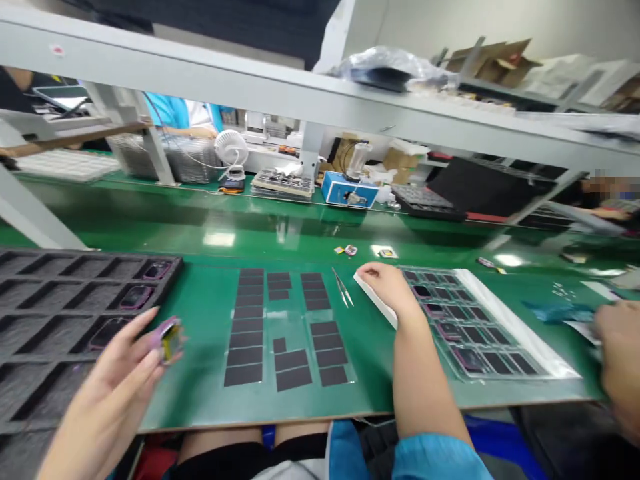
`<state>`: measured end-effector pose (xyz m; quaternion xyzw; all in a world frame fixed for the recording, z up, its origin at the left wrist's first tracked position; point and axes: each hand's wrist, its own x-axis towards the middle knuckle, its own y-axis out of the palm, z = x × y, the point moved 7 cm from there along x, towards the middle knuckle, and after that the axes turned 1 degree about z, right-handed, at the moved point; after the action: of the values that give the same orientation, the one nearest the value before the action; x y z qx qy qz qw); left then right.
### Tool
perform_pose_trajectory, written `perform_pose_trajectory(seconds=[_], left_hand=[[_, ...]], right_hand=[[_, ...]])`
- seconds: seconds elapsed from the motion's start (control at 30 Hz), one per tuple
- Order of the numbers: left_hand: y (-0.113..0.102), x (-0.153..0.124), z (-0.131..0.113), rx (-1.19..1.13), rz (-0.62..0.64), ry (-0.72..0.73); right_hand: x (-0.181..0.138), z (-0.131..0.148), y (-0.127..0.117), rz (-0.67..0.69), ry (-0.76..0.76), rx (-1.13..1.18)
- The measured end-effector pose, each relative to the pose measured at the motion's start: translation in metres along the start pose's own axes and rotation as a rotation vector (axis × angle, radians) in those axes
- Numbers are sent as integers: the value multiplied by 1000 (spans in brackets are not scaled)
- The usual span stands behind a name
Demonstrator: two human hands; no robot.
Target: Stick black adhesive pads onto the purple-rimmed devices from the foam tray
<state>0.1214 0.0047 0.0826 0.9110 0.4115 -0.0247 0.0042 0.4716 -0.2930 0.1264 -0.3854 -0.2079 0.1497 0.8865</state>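
Note:
My left hand [117,377] holds a small purple-framed smartwatch case [167,340] between thumb and fingers, with its yellowish, open-looking inner side showing. It is raised beside a dark foam tray [173,270], where several purple watch cases [136,297] lie in the right-hand pockets. My right hand [387,287] is closed over the upper end of a white strip [373,300]; whatever its fingertips pinch is hidden. Steel tweezers [343,288] lie just left of that hand. Between my hands, black rectangular pieces [243,340] lie in several groups on clear sheets.
Right of my forearm is a clear plastic tray [457,367] of dark pieces and purple watch cases. Another person's hand [620,360] is at the far right, near a teal packet [560,312]. Beyond stand a blue box [345,190] and a white fan [231,148], below a grey shelf beam [240,83].

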Motion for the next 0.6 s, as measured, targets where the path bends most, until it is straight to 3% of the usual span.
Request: perform_pose_trajectory(seconds=[0.07,0.17,0.27,0.37,0.5,0.6], left_hand=[[53,15,-5,-252,176,-109],[126,43,-4,-484,408,-288],[172,68,6,-586,492,-379],[195,77,24,-611,536,-464],[198,74,40,-647,560,-500],[197,70,45,-666,570,-509]], right_hand=[[-3,-15,5,133,35,-137],[-1,-28,27,191,65,-240],[10,-35,51,213,76,-254],[19,-39,64,231,87,-202],[15,-34,70,285,105,-47],[-2,-12,81,417,136,294]])
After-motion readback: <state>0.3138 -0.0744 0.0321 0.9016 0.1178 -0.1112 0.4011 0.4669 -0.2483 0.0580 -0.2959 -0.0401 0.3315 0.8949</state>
